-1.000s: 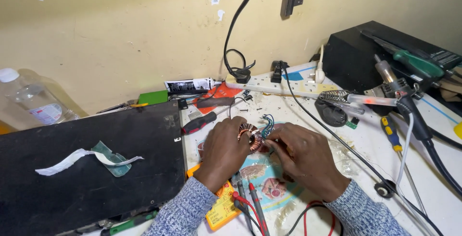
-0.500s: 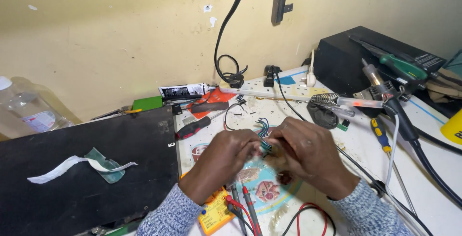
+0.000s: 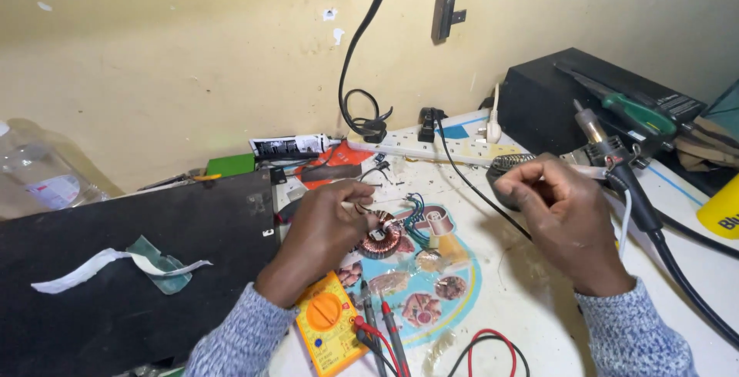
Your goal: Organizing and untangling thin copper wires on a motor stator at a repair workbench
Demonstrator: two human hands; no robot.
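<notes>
My left hand [image 3: 319, 231] pinches a round copper-wound coil [image 3: 381, 237] with blue and green wires [image 3: 416, 219] and holds it just above a printed sheet [image 3: 450, 285] on the white bench. My right hand [image 3: 558, 215] is lifted to the right of the coil, well apart from it. Its thumb and fingertips are pinched together close to a metal spring stand [image 3: 509, 165]. Nothing is visible between those fingers; a very fine wire would not show.
A yellow multimeter [image 3: 327, 331] with red and black probes [image 3: 385, 335] lies near my left sleeve. A black panel [image 3: 131, 285] carrying a white strip fills the left. A power strip [image 3: 431, 146], a black box [image 3: 608, 96], a green-handled screwdriver [image 3: 639, 115] and a cabled iron [image 3: 608, 150] stand behind.
My hands, which were together on the coil, have parted. The right hand has pulled away to the right while the left keeps hold of the coil.
</notes>
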